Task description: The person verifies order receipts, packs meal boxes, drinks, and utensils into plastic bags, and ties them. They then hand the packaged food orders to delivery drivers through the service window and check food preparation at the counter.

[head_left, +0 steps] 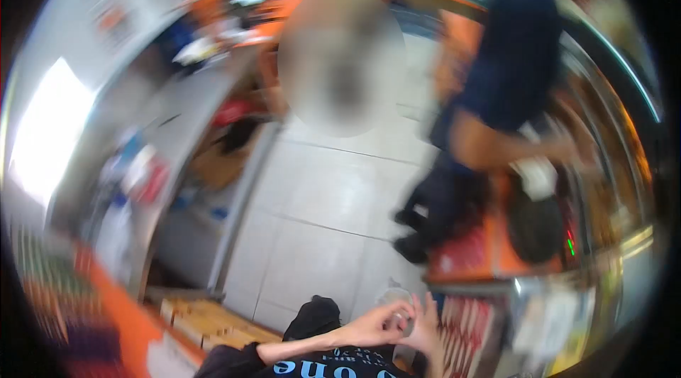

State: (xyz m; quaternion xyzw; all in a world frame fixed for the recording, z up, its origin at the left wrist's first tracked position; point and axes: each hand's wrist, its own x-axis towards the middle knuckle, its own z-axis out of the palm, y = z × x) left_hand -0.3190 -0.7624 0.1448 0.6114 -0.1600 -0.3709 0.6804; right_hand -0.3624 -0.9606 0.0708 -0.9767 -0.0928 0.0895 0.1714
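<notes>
Curling the fingers of my left hand [383, 324] around a small grey thing [405, 325], too blurred to name, I hold it before my black shirt [333, 365]. My right hand [425, 335] is close beside it, fingers extended; whether it touches, I cannot tell. Red-and-white packs [468, 328] stand near to the right, yellowish boxes [213, 325] lie left, and beyond the tiled floor [319, 186] someone in dark clothes [518, 58] stands.

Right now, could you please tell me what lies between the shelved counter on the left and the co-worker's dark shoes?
In the head view, bare white floor tiles, crossed by thin dark seams, lie between the shelved counter and the dark shoes.
</notes>
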